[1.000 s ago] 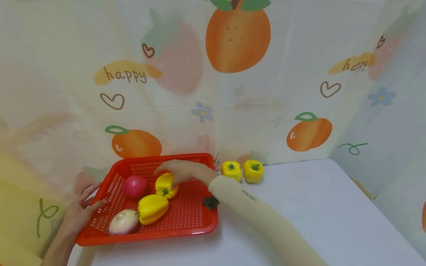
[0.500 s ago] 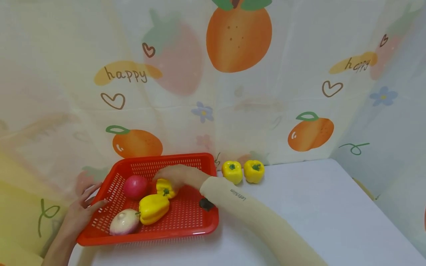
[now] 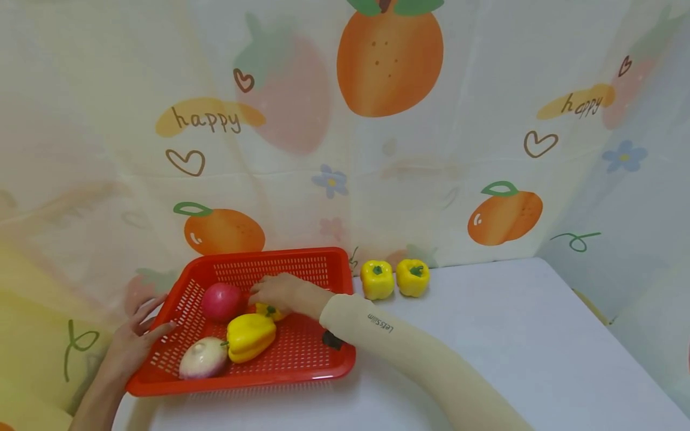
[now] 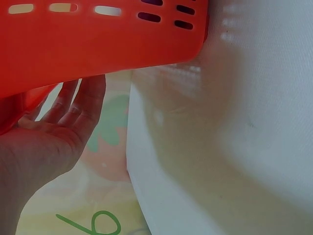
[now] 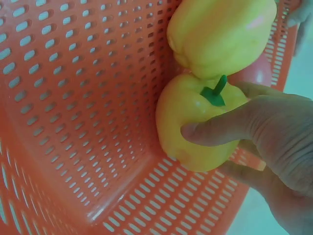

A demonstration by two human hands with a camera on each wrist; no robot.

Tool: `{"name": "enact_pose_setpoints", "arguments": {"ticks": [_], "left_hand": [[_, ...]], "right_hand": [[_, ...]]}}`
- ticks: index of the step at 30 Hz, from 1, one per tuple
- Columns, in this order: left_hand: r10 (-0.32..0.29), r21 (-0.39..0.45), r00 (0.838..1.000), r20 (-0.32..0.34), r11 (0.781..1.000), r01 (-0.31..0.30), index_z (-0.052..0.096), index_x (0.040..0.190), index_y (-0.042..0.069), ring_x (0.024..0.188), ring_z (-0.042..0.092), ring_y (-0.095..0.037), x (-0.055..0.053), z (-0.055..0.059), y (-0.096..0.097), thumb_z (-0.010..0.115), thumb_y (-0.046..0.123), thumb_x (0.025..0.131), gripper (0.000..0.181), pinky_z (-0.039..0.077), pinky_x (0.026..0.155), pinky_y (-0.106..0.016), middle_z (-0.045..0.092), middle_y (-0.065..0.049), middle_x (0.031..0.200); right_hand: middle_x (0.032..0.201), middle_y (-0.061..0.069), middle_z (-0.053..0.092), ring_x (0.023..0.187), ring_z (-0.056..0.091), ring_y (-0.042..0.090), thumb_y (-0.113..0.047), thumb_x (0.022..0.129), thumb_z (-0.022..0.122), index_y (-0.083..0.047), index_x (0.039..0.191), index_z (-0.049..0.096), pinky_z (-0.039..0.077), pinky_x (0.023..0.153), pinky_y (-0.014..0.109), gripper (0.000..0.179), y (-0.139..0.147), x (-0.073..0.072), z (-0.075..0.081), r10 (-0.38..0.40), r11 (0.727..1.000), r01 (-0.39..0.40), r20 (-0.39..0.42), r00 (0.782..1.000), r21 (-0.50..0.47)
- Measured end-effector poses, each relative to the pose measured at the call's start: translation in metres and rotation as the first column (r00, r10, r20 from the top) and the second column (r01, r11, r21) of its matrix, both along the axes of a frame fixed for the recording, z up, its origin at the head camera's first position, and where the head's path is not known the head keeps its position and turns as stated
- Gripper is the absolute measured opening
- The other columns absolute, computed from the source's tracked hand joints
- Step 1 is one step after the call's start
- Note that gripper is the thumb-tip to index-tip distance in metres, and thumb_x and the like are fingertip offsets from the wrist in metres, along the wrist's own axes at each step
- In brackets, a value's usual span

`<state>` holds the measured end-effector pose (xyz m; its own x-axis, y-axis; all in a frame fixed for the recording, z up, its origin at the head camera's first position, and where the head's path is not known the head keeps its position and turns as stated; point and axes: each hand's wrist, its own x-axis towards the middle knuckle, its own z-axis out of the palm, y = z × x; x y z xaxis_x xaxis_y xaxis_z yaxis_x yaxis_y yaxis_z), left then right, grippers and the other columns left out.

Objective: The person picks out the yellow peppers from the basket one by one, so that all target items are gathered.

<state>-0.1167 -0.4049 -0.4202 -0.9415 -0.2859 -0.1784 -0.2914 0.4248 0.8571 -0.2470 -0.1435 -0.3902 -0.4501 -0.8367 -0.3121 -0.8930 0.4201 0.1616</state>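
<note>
A yellow pepper [image 5: 186, 107] is gripped inside the red basket [image 5: 132, 166] by the right hand [image 5: 278, 139] from four o'clock. Beside it, a second yellow pepper [image 5: 222, 38] is seen toward one o'clock; a pink round object [image 5: 255, 74] is partly hidden at two.

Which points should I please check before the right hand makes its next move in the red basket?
1. Right hand on the yellow pepper: ok, thumb against its side.
2. Contact on that pepper's far side: cannot tell, mostly hidden.
3. Left hand at the rim of the red basket: ok, thumb over it.
4. Free room around the gripped pepper: not ok, another yellow pepper crowds it.
5. White-and-purple vegetable away from the right hand: ok, it lies near the basket's front left corner.
</note>
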Motion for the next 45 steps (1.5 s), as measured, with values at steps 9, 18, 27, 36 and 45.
{"name": "enact_pose_setpoints", "arguments": {"ticks": [9,18,27,36,45], "left_hand": [[0.002,-0.002,1.000,-0.017,1.000,-0.002,0.025,0.156,0.018,0.082,0.064,-0.002,0.000,-0.001,0.001,0.063,0.033,0.096,0.072,0.059,0.069,-0.035,0.054,-0.021,0.131],[0.003,0.010,1.000,-0.004,1.000,-0.003,0.025,0.156,0.020,0.083,0.064,-0.002,0.000,-0.006,-0.001,0.062,0.033,0.097,0.072,0.059,0.070,-0.035,0.043,-0.031,0.140],[0.003,-0.010,1.000,-0.001,1.000,-0.003,0.023,0.157,0.018,0.081,0.065,-0.003,-0.001,-0.005,-0.004,0.062,0.035,0.097,0.074,0.059,0.069,-0.035,0.038,-0.035,0.142],[0.011,-0.009,1.000,-0.004,1.000,-0.011,0.024,0.157,0.019,0.081,0.064,-0.001,-0.002,-0.006,-0.005,0.062,0.036,0.096,0.073,0.059,0.069,-0.035,0.038,-0.034,0.143],[0.003,0.016,0.999,-0.035,1.000,-0.003,0.026,0.156,0.018,0.080,0.064,0.000,-0.002,-0.006,-0.006,0.065,0.034,0.095,0.074,0.059,0.069,-0.033,0.061,-0.007,0.122]], "right_hand": [[0.152,-0.014,0.038,0.140,0.033,0.009,-0.022,0.089,0.073,-0.039,0.144,0.046,0.039,0.108,0.029,0.064,0.006,-0.002,0.009,-0.025,0.999,0.025,0.019,1.000,-0.023],[0.150,-0.013,0.041,0.139,0.034,0.010,-0.023,0.086,0.075,-0.036,0.144,0.046,0.037,0.110,0.030,0.066,0.014,0.000,0.019,-0.034,0.996,0.040,0.071,0.997,-0.078],[0.150,-0.012,0.041,0.140,0.033,0.011,-0.025,0.086,0.076,-0.034,0.145,0.046,0.037,0.110,0.033,0.067,0.020,0.000,0.022,-0.032,0.992,0.043,0.093,0.995,-0.119],[0.148,-0.012,0.043,0.137,0.035,0.011,-0.027,0.083,0.078,-0.033,0.144,0.047,0.037,0.109,0.031,0.069,0.025,0.001,0.032,-0.052,0.986,0.071,0.126,0.991,-0.152],[0.145,-0.009,0.046,0.132,0.041,0.011,-0.028,0.084,0.078,-0.027,0.144,0.049,0.039,0.107,0.028,0.067,0.039,-0.002,0.041,-0.048,0.966,0.091,0.177,0.983,-0.242]]}}
